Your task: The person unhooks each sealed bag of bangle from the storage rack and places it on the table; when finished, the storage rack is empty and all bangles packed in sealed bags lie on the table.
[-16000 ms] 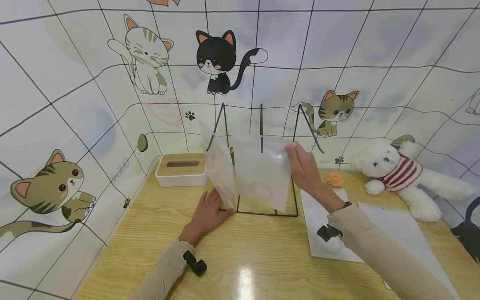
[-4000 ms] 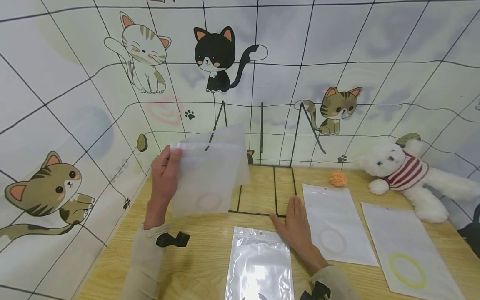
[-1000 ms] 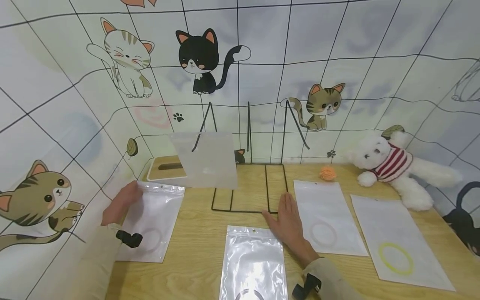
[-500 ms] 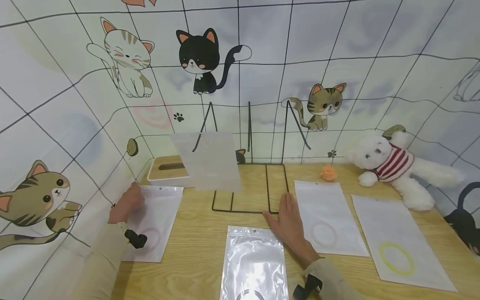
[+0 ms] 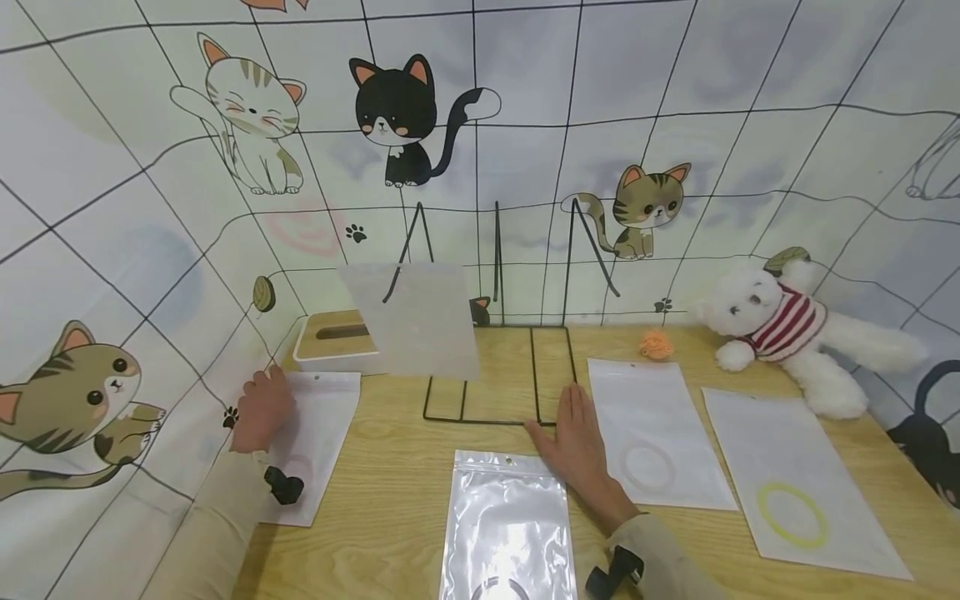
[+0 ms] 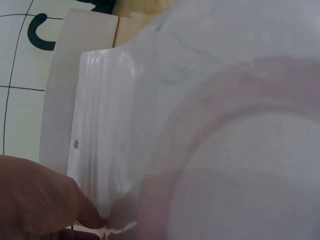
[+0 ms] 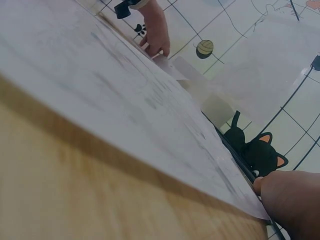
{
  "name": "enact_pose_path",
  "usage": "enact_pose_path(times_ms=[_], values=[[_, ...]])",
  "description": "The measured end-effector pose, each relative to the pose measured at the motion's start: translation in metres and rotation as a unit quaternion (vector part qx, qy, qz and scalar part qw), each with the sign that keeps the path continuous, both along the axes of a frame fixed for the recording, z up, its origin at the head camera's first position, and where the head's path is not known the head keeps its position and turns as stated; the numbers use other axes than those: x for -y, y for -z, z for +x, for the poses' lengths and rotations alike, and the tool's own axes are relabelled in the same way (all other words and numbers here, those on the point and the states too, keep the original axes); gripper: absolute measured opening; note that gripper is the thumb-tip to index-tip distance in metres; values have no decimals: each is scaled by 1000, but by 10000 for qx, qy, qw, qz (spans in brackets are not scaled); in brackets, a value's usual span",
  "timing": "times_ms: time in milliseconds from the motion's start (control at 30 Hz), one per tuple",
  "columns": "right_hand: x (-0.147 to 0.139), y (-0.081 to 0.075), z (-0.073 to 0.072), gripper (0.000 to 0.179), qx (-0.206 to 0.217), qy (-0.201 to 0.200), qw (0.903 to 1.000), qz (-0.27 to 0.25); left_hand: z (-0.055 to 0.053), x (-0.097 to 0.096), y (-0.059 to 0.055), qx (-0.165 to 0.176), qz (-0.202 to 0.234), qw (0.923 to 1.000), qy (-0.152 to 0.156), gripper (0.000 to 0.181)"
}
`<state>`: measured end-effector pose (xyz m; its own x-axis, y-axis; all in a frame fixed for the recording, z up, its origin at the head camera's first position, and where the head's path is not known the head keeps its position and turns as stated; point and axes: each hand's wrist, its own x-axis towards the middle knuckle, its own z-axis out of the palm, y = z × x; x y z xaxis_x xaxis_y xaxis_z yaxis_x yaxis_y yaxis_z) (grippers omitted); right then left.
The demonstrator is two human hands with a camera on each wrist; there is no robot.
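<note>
My left hand (image 5: 262, 408) is over the upper left corner of a white zip bag (image 5: 322, 425) with a pale pink ring. In the left wrist view, thumb and fingers (image 6: 85, 210) pinch that bag's edge beside its ridged zip strip. My right hand (image 5: 581, 450) rests flat, its straight fingertips touching the front right corner of a black wire rack (image 5: 535, 367). From the rack's left hook hangs one translucent bag (image 5: 420, 325), which hides part of the frame. A shiny silvery zip bag (image 5: 506, 508) lies in front, close to my right thumb.
Right of the rack lie a white bag with a faint ring (image 5: 660, 417) and another with a yellow ring (image 5: 795, 467). Behind them are an orange crocheted-looking ball (image 5: 656, 345) and a white plush bear (image 5: 787, 325). A wood-topped tissue box (image 5: 322, 323) stands behind the hanging bag.
Bags that hung on the rack earlier now lie left and in front; one still hangs. Lately my left hand shifted right over the pink-ringed bag, which slid slightly left. My right hand stayed put.
</note>
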<state>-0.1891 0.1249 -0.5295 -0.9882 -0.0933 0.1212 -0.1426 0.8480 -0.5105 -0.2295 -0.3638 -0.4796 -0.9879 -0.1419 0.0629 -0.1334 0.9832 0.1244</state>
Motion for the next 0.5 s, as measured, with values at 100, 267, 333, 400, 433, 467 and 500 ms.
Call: enact_pose_path(times_ms=[100,267,333,400,433,467,500], values=[[0,0,-1,95,19,1,10000,-19,1,-6,3,-389,-314,9987,-130,44],[1,-1,0,95,93,-7,9999,-40,7,-18,5,-1421,-808,9864,-180,42],[1,-2,0,95,117,-13,9999,-34,12,-23,5,-1927,-1082,9751,-157,40],[1,-3,1,95,118,-15,9999,-55,15,-28,6,-2399,-1412,9604,-136,37],[1,-4,1,94,116,-15,9999,-69,17,-29,5,-2564,-1581,9535,-135,36],[1,-4,1,94,110,-15,9999,-82,18,-31,5,-2605,-1651,9511,-153,35],[1,-4,1,94,97,-12,9999,-96,19,-32,4,-2557,-1678,9519,-156,34]])
